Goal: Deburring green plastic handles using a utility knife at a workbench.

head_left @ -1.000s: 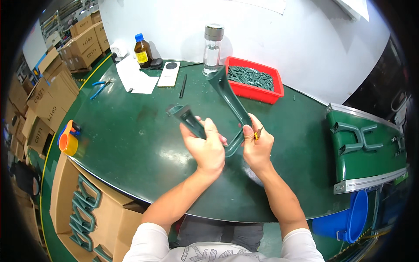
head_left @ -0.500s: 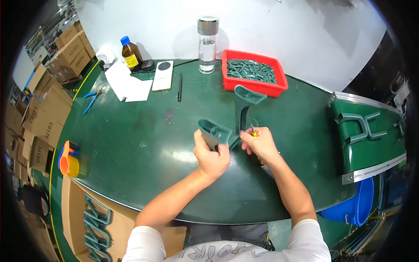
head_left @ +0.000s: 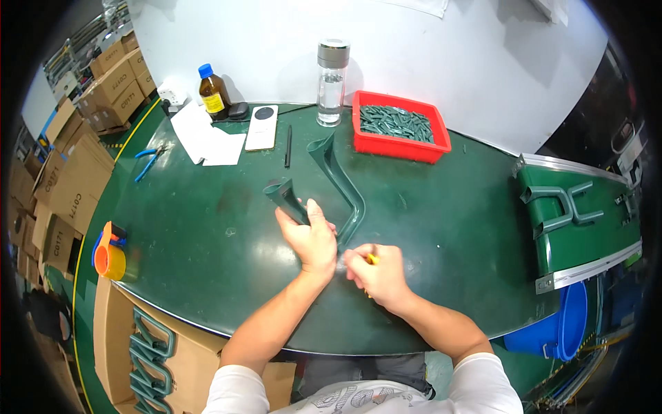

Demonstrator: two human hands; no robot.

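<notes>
My left hand [head_left: 307, 237] is closed around one arm of a green bent plastic part [head_left: 354, 202], which looks like a V-shaped tubular bracket with flared open ends. Its other arm rises past my fingers toward the far side of the table. Close to the bend, my right hand [head_left: 378, 273] is closed on a small yellow-handled tool [head_left: 373, 260]. The tool's tip is hidden by my fingers, and I cannot tell whether it touches the part.
A red bin [head_left: 441, 153] of small green pieces, a glass bottle [head_left: 331, 90], a brown bottle [head_left: 214, 96], a phone [head_left: 261, 131], a pen [head_left: 288, 146] and pliers [head_left: 147, 163] lie farther back. Right is a green conveyor [head_left: 586, 247] with similar parts; lower left, a carton [head_left: 114, 345] holds more.
The green part has turned in my left hand and shifted left, its flared ends now pointing away to the far left. My right hand has come nearer and leftward with the yellow tool.
</notes>
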